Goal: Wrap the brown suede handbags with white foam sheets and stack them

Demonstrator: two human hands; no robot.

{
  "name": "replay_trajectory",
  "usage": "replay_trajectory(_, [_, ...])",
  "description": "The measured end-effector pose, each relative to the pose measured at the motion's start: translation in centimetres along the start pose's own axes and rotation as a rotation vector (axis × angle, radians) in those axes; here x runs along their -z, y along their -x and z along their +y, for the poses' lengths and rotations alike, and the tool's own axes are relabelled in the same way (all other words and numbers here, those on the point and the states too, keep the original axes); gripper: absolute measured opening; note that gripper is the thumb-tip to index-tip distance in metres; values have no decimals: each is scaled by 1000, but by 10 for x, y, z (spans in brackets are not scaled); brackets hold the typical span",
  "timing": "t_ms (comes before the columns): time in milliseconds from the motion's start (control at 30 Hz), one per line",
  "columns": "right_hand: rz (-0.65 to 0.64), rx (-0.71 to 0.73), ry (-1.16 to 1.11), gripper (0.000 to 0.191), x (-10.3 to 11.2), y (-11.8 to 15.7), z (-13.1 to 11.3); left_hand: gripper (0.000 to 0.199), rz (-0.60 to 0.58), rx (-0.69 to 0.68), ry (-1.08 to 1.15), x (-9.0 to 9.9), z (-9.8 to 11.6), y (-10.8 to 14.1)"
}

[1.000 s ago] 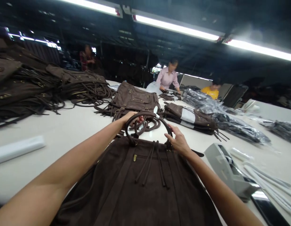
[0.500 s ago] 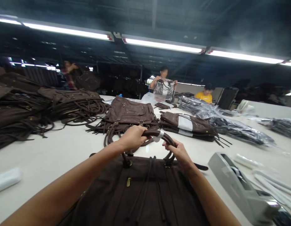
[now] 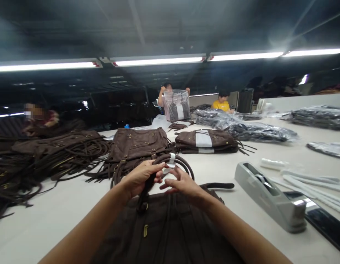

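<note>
A dark brown handbag (image 3: pixel 159 238) stands directly in front of me, with thin cords and a small gold zip pull on its front. Its rolled handles (image 3: pixel 185 161) arch above the top, bound together by a white wrap (image 3: pixel 172 158). My left hand (image 3: pixel 141 178) is closed around the handles on their left side. Just below the wrap is my right hand (image 3: pixel 183 185), its thumb and fingers apart. One of its fingertips is close to a pale tag hanging under the wrap; whether they touch I cannot tell.
On the white table, a grey tape dispenser (image 3: pixel 270 198) stands at right beside a black phone (image 3: pixel 328 223) and white strips (image 3: pixel 310 183). Brown bags (image 3: pixel 139 145) lie ahead, more are heaped at left (image 3: pixel 57 150). Plastic-wrapped bags (image 3: pixel 247 126) lie farther back. Several people work beyond.
My right hand has left the right side of the handles and moved left under the wrap. My left hand has slid down and left along the handles. The view has turned right.
</note>
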State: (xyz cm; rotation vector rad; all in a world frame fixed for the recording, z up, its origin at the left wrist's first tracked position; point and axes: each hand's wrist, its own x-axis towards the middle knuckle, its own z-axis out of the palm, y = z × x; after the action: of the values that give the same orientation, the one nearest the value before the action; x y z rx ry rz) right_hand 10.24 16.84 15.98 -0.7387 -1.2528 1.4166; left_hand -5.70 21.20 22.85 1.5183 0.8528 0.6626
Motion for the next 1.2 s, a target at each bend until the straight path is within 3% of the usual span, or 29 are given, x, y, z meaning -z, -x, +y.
replay_trajectory(100, [-64,79,-189,49,0,-6,8,44,5,-9,-57,-4,-1,3])
replay_trajectory(200, [77,99,-130,45,4,-8,11,46,59,-36,-157,2,2,2])
replay_trajectory(233, [120,100,-87,45,5,-8,11,55,91,-57,-209,4,5,0])
replay_trajectory(333, [166,132,57,46,7,-7,9,84,195,-239,-574,4,13,-5])
replay_trajectory(433, [167,200,156,42,9,-6,5,70,186,-393,-853,-6,21,-14])
replay_trajectory(533, [175,256,234,29,13,-6,2,42,94,-352,-827,-15,27,-26])
replay_trajectory(633, [164,241,274,24,23,-6,-5,38,-16,-232,-773,-17,32,-37])
replay_trajectory(767, [-42,55,337,19,47,0,-26,41,-155,0,-676,-19,35,-42])
replay_trajectory(867, [-201,-79,386,21,64,7,-39,39,-179,84,-619,-24,35,-44])
replay_trajectory(1033, [-289,-122,343,38,76,10,-43,42,-130,75,-564,-27,34,-65])
replay_trajectory(1200, [-331,-89,288,47,85,13,-49,50,-65,-71,-622,-31,33,-78])
